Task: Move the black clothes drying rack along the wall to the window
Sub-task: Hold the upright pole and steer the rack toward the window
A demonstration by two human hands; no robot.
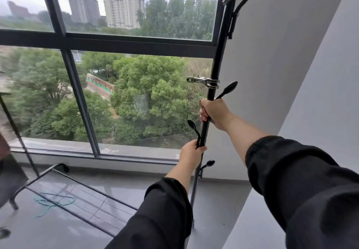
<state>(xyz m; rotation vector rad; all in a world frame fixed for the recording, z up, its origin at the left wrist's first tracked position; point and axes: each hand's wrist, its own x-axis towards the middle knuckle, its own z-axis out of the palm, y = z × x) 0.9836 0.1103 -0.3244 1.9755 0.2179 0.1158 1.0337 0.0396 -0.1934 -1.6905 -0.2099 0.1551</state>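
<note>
The black clothes drying rack (221, 54) stands right in front of the window (124, 42), its right upright pole close to the grey wall (272, 64). Black side hooks and metal clips stick out from that pole. My right hand (213, 112) grips the pole at mid height. My left hand (191, 152) grips the same pole lower down, just under a hook. The rack's low wire shelf (81, 198) runs left across the floor, and its left upright (17, 132) shows at the left edge. The pole's foot is partly hidden behind my left sleeve.
The grey wall runs along the right side and meets the window frame at the corner. A white sill (97, 151) lies under the glass. A teal cord (52, 204) lies under the wire shelf on the glossy floor. A dark object fills the far left edge.
</note>
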